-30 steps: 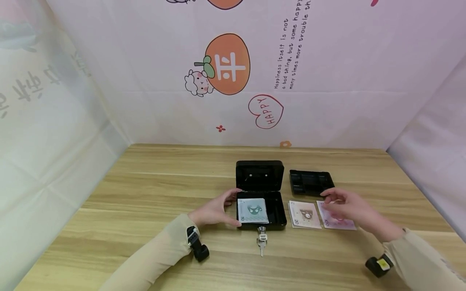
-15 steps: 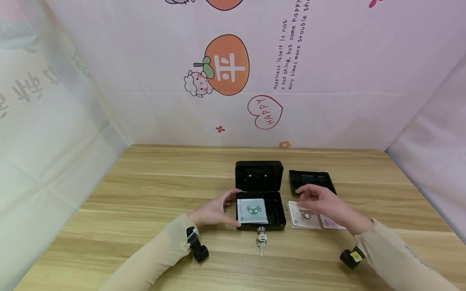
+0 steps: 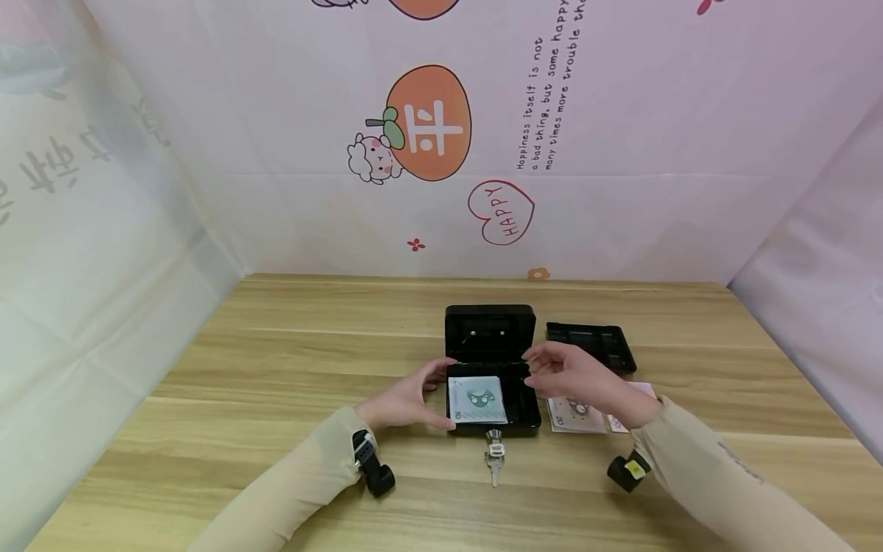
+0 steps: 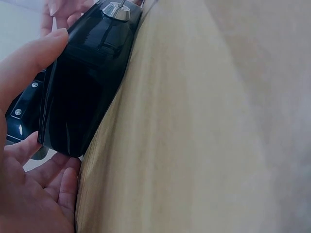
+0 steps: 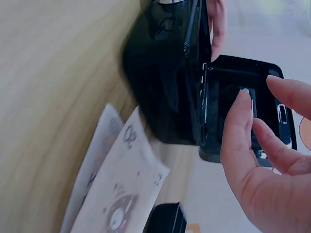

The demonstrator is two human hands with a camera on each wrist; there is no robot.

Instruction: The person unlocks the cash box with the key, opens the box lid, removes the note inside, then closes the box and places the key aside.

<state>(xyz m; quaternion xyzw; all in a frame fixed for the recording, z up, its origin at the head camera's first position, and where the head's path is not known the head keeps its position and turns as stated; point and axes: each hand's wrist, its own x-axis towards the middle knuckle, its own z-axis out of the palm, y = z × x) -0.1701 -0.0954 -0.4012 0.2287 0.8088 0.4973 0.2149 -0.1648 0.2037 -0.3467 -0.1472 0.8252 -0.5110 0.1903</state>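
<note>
A black cash box (image 3: 530, 425) stands on the table with its lid (image 3: 490, 326) raised. Greenish play banknotes (image 3: 477, 400) marked 50 lie in its left part. My left hand (image 3: 408, 400) grips the box's left side; in the left wrist view its thumb (image 4: 41, 53) is at the front rim and the fingers at the back corner. My right hand (image 3: 579, 381) hovers at the box's right edge, fingertips over the interior. The right wrist view shows its thumb and fingers loosely bent and apart, holding nothing. A key (image 3: 494, 460) sits in the front lock.
Right of the box lie beige notes (image 3: 576, 418) marked 20 and a pinkish-purple note (image 3: 644, 389), both partly hidden by my right hand and forearm. Behind them is a black compartment tray (image 3: 619, 353). A printed white cloth (image 3: 621, 192) rises behind the wooden table.
My right hand has moved left from over the purple notes, past the beige ones, to the box's right edge. My left hand has stayed on the box.
</note>
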